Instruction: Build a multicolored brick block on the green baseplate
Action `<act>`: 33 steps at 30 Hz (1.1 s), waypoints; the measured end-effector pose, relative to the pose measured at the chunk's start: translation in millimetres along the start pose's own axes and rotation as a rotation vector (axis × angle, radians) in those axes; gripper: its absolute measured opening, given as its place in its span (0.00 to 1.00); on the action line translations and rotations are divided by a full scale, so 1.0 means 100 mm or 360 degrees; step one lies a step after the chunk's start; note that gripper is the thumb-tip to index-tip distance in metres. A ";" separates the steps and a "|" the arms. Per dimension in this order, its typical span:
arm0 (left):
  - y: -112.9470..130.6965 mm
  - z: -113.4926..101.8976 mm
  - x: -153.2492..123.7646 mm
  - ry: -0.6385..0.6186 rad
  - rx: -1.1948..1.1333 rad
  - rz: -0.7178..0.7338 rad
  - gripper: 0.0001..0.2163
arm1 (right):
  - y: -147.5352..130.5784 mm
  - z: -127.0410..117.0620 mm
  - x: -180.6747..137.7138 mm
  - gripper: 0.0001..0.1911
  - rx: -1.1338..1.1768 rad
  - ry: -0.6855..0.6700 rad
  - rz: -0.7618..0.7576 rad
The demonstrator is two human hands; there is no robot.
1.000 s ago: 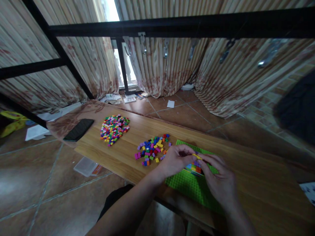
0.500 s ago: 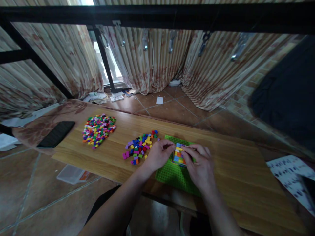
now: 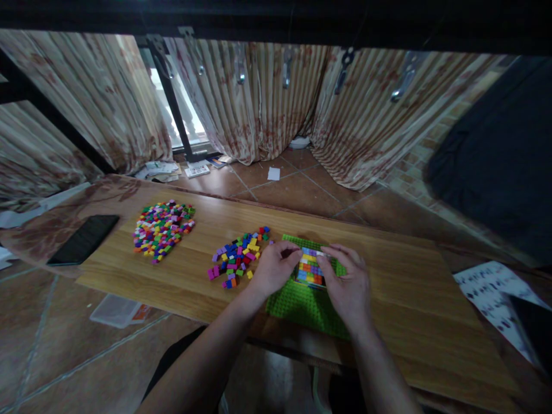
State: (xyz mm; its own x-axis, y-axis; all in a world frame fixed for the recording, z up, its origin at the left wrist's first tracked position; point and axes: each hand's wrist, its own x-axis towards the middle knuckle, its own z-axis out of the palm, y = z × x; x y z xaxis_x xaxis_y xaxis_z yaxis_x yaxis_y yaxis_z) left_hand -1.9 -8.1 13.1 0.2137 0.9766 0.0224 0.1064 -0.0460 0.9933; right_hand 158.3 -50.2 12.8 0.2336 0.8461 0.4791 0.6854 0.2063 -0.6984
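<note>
A small build of toy bricks (image 3: pixel 311 270) in rows of purple, yellow, orange, red and blue rises from a green studded baseplate (image 3: pixel 297 305). My left hand (image 3: pixel 278 265) is at its left edge, with thumb and index finger pinched together; anything between the tips is too small to make out. My right hand (image 3: pixel 348 279) grips the build's upper right part, its thumb on top and its fingers bent along the far side. The right-hand fingers cover part of the far right corner.
Loose bricks (image 3: pixel 237 257) lie left of the baseplate, and a larger brick pile (image 3: pixel 161 227) is further left on the wooden board (image 3: pixel 409 299). A black phone (image 3: pixel 84 238) lies at the far left. On the floor is a clear plastic box (image 3: pixel 114 310); a printed sheet (image 3: pixel 491 299) lies right.
My right thumb and index finger have shifted off the middle of the build towards its far right, uncovering more rows. The left hand keeps its pinch. The whole view has turned slightly.
</note>
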 end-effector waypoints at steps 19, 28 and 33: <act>0.09 0.09 0.02 0.0170 -0.0809 -0.0543 0.08 | -0.10 0.18 0.01 0.20 0.0658 -0.0049 0.0836; 0.05 0.12 -0.01 0.0155 -0.0520 -0.0308 0.07 | -0.06 0.18 -0.01 0.20 0.0727 -0.0067 0.0870; 0.04 -0.08 0.05 0.0088 -0.0281 -0.0138 0.09 | 0.01 0.13 0.01 0.19 0.0988 0.0128 0.0923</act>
State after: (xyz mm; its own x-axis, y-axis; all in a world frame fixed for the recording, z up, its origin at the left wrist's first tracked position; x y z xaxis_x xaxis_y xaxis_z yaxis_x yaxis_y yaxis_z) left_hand -8.2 -1.6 17.7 0.1569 0.9856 -0.0628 -0.0509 0.0716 0.9961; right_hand 149.9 -42.9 5.7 0.4950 0.8685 -0.0242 -0.0543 0.0031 -0.9985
